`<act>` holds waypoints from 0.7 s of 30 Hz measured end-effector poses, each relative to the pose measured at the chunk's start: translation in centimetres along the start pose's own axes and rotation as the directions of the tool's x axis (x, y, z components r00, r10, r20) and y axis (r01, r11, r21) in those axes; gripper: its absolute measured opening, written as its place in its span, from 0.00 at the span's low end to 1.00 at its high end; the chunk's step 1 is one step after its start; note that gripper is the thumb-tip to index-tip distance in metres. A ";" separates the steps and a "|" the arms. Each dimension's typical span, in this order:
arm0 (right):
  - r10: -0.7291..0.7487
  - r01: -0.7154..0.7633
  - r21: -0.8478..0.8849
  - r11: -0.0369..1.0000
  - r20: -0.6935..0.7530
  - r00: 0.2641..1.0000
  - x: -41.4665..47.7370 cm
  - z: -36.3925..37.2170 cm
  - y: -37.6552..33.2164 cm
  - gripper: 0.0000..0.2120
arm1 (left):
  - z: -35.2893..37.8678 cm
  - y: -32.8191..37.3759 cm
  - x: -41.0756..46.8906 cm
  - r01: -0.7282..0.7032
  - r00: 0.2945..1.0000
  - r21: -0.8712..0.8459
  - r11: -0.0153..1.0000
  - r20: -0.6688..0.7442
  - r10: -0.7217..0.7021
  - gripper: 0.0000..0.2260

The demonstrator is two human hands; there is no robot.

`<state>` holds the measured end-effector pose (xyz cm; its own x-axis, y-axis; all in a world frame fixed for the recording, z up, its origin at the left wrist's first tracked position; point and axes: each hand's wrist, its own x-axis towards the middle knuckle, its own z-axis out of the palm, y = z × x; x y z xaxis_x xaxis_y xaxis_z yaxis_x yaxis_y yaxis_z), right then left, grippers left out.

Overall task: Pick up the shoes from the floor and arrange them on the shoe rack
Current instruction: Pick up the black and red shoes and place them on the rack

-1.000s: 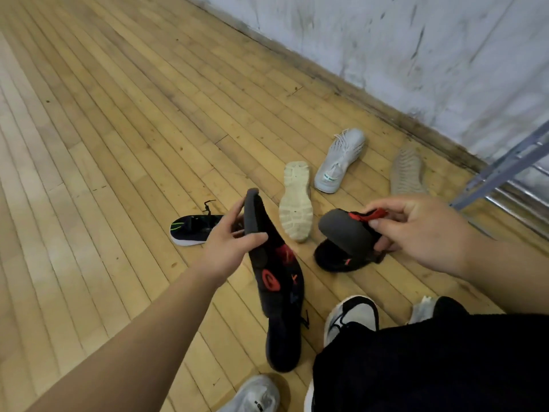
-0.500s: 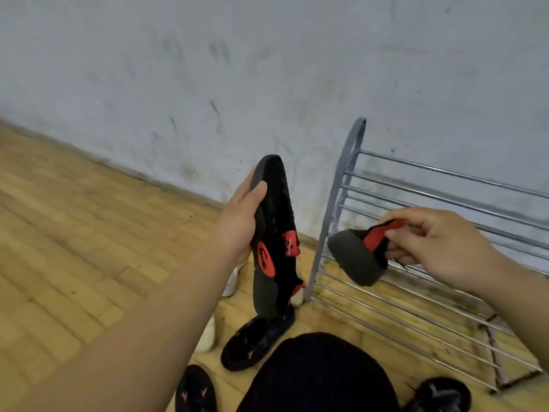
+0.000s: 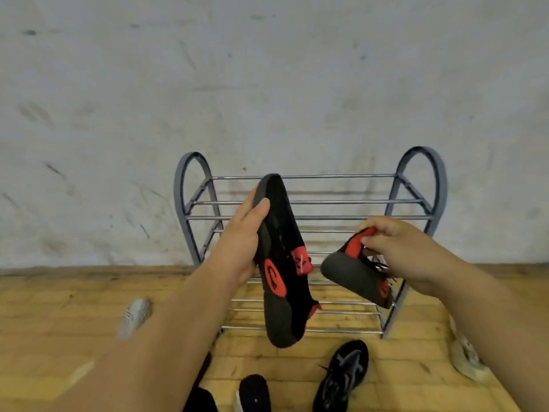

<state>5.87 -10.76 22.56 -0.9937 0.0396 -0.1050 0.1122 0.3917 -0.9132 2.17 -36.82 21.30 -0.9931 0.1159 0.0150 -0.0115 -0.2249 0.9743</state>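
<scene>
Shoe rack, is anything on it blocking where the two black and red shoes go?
Nothing visible does. The shoe rack looks bare, though the held shoes hide parts. The left hand holds one black-and-red shoe, the right hand pinches the other shoe, both in front of it.

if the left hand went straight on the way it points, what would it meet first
Probably the upper rods of the grey metal shoe rack: the left hand, gripping a black and red shoe, points toward them, though depth is unclear.

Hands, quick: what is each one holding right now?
Left hand: grips a black-and-red shoe along its side.
Right hand: pinches the second black-and-red shoe by its red tab.
</scene>
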 end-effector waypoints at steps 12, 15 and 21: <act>0.032 0.012 0.648 0.762 -0.055 0.998 0.9 -4.6 0.5 0.13 | -1.8 -0.6 1.9 0.181 0.983 -0.206 0.962 0.049 -0.175 0.26; -0.087 0.073 0.601 0.796 -0.006 0.996 0.5 -4.6 0.2 0.12 | -1.7 -0.6 1.5 0.196 0.980 -0.201 0.960 0.055 -0.189 0.25; -0.485 0.484 0.031 0.874 0.016 0.875 -1.6 -3.2 -2.7 0.12 | -0.9 0.5 -0.2 0.207 0.977 -0.234 0.950 -0.006 -0.214 0.24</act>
<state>7.15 -8.91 26.46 -0.9233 -0.1697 0.3446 -0.3828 0.3335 -0.8615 2.26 -37.81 21.54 -0.9683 0.1554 -0.1956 -0.2437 -0.4157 0.8762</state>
